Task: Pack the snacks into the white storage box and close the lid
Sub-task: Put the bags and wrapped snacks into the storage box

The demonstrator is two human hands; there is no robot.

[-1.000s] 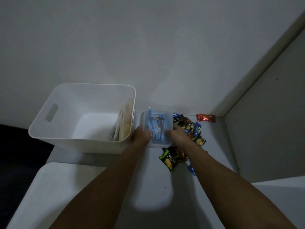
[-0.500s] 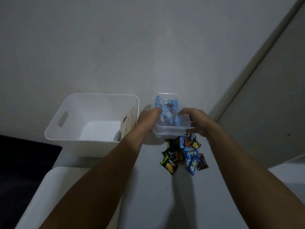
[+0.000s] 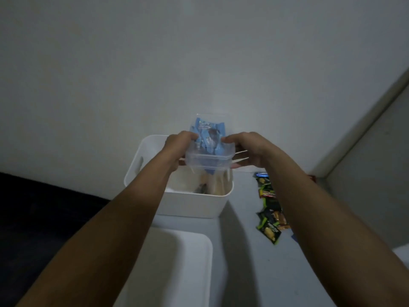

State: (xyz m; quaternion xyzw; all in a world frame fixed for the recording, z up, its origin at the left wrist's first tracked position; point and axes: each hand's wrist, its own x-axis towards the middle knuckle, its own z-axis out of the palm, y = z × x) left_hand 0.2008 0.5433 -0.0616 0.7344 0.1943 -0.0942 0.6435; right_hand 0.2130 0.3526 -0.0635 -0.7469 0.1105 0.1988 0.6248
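Observation:
A clear plastic container [image 3: 208,161] full of blue snack packets hangs in the air above the white storage box [image 3: 194,206]. My left hand [image 3: 179,147] grips its left side and my right hand [image 3: 247,149] grips its right side. The box stands open on the white surface, with a few packets upright against its right wall. A heap of small dark, green and orange snack packets [image 3: 271,214] lies on the surface to the right of the box, partly hidden by my right forearm.
A white lid-like panel [image 3: 177,269] lies flat in front of the box, near me. A white wall rises behind the box. A grey panel [image 3: 376,173] closes off the right side. Dark floor [image 3: 44,218] lies to the left.
Both hands lifted the clear container off the surface and carried it left, from beside the snack heap to above the white box.

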